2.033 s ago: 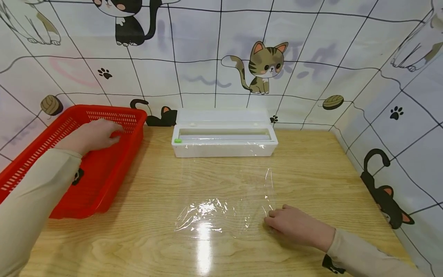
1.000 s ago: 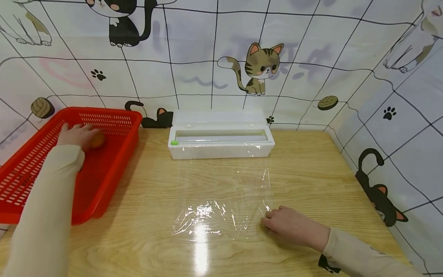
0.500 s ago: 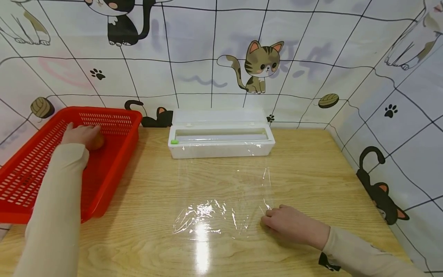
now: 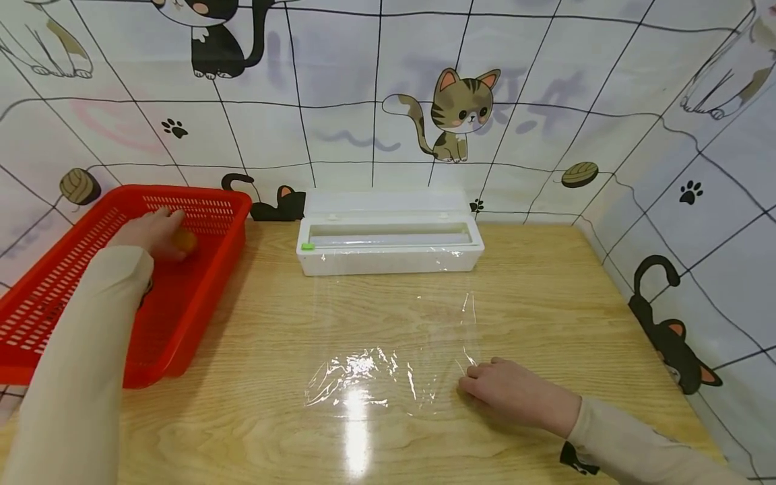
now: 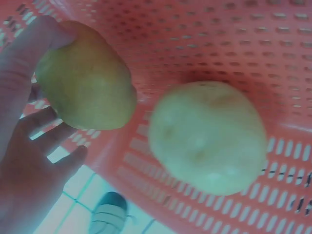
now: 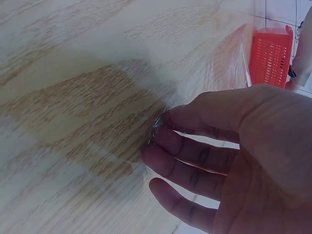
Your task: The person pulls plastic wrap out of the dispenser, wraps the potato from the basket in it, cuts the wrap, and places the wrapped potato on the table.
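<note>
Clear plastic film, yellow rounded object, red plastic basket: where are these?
Clear plastic film [image 4: 364, 366]: head view, shiny wrinkles toward its near end.
Yellow rounded object [image 5: 87, 78]: left wrist view, middle of its visible side.
Red plastic basket [image 4: 212, 209]: head view, slotted far wall.

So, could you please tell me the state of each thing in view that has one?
Box: open, lid raised.
Slider: at the left end.
Film: drawn out onto the table, crinkled at its near end.
Basket: upright, both fruits inside.
Yellow fruit: held.
Pale fruit: lying loose.
Left hand: holding the yellow fruit.
Right hand: pinching the film's edge.
</note>
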Action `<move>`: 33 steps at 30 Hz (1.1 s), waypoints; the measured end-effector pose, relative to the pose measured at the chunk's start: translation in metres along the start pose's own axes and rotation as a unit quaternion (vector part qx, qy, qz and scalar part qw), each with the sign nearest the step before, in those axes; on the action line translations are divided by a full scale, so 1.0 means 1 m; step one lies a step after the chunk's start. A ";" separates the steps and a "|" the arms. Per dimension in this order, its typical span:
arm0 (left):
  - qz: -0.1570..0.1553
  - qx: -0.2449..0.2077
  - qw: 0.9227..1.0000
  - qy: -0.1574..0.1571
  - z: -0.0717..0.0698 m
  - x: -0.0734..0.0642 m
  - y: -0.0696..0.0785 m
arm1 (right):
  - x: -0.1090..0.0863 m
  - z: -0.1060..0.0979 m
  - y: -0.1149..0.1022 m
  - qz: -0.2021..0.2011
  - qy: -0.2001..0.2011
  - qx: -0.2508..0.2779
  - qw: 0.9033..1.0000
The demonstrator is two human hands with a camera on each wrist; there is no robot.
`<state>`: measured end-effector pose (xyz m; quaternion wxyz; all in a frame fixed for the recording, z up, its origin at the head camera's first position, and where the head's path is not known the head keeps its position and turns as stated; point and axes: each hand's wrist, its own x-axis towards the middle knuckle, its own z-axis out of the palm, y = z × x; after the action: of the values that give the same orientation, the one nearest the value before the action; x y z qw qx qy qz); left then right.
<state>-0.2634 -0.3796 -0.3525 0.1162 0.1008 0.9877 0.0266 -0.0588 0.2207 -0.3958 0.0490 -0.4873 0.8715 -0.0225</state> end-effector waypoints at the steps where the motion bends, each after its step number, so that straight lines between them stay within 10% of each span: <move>1: -0.002 -0.003 1.000 -0.005 -0.003 0.000 0.003 | 0.000 0.000 0.000 0.002 0.001 0.000 1.000; 17: 0.060 0.045 0.997 0.007 -0.033 -0.029 0.049 | -0.001 0.002 0.003 0.005 -0.002 0.001 1.000; 33: 0.140 0.077 0.983 0.085 -0.062 -0.044 0.107 | 0.000 0.002 0.003 0.001 0.004 0.008 1.000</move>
<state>-0.2157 -0.2857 -0.2741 0.0189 0.2446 0.9691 -0.0254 -0.0614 0.2224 -0.3976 0.0498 -0.4863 0.8718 -0.0315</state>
